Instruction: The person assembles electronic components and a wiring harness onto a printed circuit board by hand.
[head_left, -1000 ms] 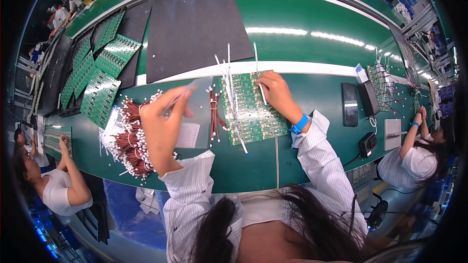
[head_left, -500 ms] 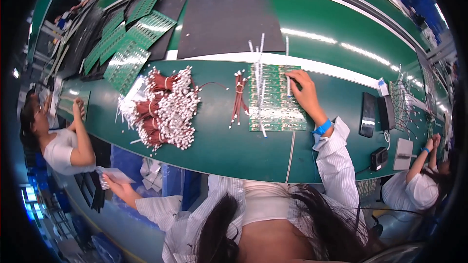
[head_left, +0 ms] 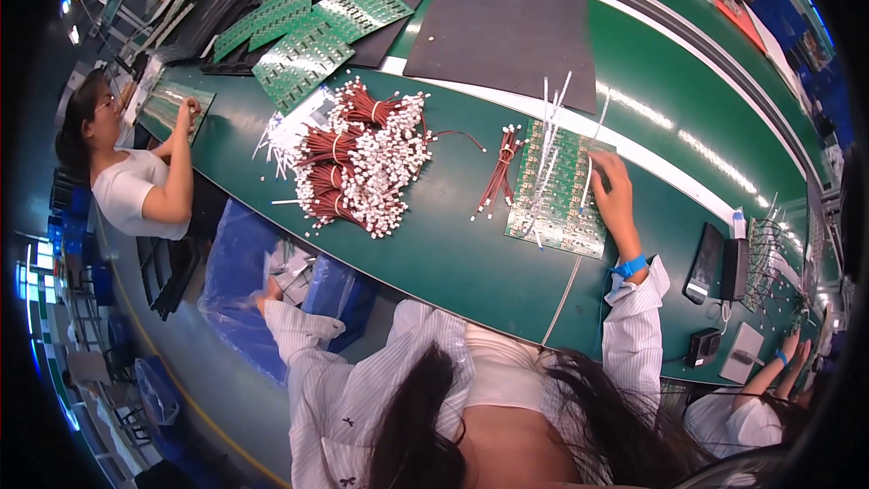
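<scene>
My right hand (head_left: 614,195) lies at the right edge of a green circuit board panel (head_left: 566,240), fingers bent and apart, fingertips beside a thin white strip. Several more white strips (head_left: 549,140) lie across the panel, their far ends sticking up past it. To the panel's left is a banded bundle of dark red wires (head_left: 501,172) with white connectors. My left hand (head_left: 269,292) is low at the left, over a bin lined with blue plastic (head_left: 237,258). Its fingers are mostly hidden, and whether it holds anything does not show. White packaging (head_left: 294,273) lies in the bin.
A large heap of banded red wire bundles (head_left: 362,158) lies mid-table, with loose white strips at its left. Green boards (head_left: 303,63) are stacked on dark sheets behind. A phone (head_left: 703,263) and black boxes stand at right. Co-workers sit left (head_left: 145,172) and right (head_left: 756,417).
The view has swung, shifting the table to the right. My left hand has moved from beside the bin, where it held a clear plastic packet, to over it. My right hand stays by the panel.
</scene>
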Demonstrator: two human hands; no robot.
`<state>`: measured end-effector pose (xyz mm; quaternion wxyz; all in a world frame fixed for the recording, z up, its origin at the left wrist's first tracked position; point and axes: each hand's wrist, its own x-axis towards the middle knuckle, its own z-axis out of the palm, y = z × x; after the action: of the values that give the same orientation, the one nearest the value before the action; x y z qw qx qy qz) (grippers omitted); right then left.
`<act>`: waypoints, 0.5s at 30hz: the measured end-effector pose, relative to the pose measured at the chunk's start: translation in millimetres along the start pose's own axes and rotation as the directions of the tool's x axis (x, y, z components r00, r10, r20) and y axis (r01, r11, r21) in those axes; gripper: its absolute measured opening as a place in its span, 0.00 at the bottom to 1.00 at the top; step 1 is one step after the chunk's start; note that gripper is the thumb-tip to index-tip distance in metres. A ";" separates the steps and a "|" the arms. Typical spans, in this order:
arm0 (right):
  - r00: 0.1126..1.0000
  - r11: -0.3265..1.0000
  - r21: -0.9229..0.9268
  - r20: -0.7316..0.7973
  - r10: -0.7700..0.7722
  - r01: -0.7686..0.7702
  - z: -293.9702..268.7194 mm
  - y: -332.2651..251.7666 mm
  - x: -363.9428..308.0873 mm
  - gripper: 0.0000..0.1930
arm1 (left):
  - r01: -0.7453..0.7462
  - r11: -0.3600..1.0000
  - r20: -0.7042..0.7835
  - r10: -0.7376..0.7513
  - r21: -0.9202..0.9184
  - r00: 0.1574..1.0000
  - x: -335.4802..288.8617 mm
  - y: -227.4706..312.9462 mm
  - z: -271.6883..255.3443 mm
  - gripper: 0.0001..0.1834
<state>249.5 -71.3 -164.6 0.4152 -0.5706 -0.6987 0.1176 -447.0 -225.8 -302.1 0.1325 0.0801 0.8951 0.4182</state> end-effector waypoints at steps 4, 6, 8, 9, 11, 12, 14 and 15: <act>1.000 1.000 -0.006 0.010 0.002 -0.002 -0.6 0.8 -1.0 0.16 | 0.153 0.901 -0.014 -0.174 -0.407 0.985 -12.8 17.6 13.9 0.25; 1.000 1.000 -0.009 0.005 0.022 -0.022 -0.8 1.7 -0.9 0.16 | 0.209 0.779 0.005 -0.255 -0.591 0.967 -17.4 27.6 21.2 0.24; 1.000 1.000 -0.012 0.008 0.020 -0.020 -2.7 2.1 -1.7 0.16 | 0.243 0.618 0.040 -0.324 -0.748 0.945 -23.0 45.9 32.5 0.22; 0.999 0.999 -0.024 0.013 0.045 -0.045 -4.6 2.0 -2.3 0.16 | 0.254 0.525 0.065 -0.352 -0.812 0.934 -26.6 55.7 37.0 0.21; 0.998 0.998 -0.031 0.032 0.056 -0.055 -1.8 0.6 0.9 0.16 | -0.133 0.721 -0.031 0.153 -0.680 0.988 -42.0 92.1 33.2 0.19; 0.998 0.999 -0.025 0.042 0.041 -0.040 -2.7 -0.4 1.5 0.16 | -0.188 0.712 0.019 0.272 -0.677 0.962 -48.9 116.5 30.9 0.19; 0.999 0.997 -0.067 0.025 0.032 -0.031 -2.0 0.0 0.7 0.15 | -0.290 0.699 0.090 0.452 -0.653 0.887 -69.0 171.0 33.2 0.17; 0.997 0.996 -0.069 0.037 0.061 -0.058 -1.8 0.1 -0.2 0.15 | -0.360 0.686 0.133 0.554 -0.633 0.822 -71.8 190.0 40.3 0.16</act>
<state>250.9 -72.0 -163.6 0.3784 -0.6025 -0.6929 0.1170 -360.2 -93.6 -168.3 0.1811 0.3245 0.6403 0.6723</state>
